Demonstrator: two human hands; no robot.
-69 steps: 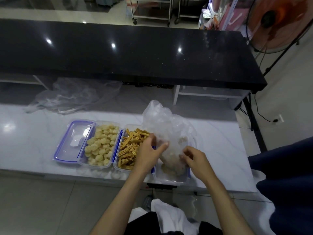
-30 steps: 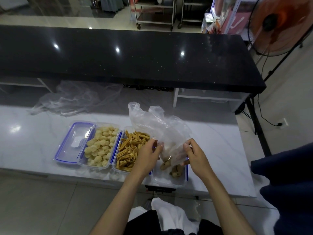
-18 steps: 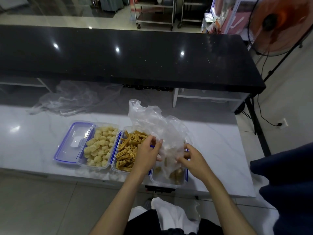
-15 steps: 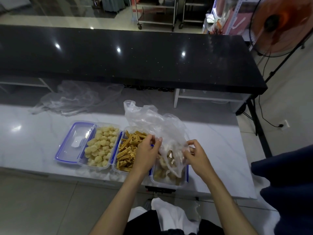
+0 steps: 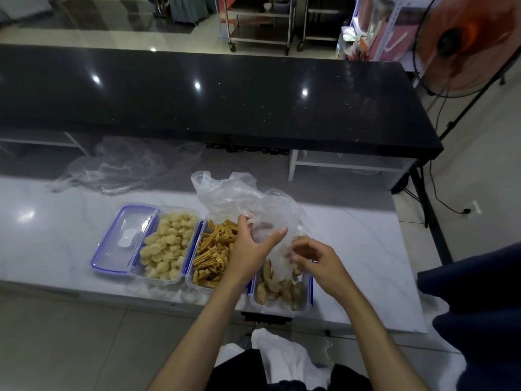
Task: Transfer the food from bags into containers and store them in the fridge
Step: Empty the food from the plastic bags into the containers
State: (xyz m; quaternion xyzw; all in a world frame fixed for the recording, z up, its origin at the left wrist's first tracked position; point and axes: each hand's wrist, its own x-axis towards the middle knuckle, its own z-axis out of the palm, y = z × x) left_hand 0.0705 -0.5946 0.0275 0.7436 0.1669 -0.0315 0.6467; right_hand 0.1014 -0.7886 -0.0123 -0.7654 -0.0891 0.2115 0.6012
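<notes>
A crumpled empty bag (image 5: 127, 167) lies far left on the white worktop (image 5: 366, 249). Three containers sit side by side along the near edge, long axes running near to far: pale balls (image 5: 169, 249), golden sticks (image 5: 214, 255), brown pieces (image 5: 282, 289) rightmost. Above it, mouth down, hangs the clear bag (image 5: 248, 204), gripped by the left hand (image 5: 251, 246) and pinched by the right hand (image 5: 315, 261) fingers.
</notes>
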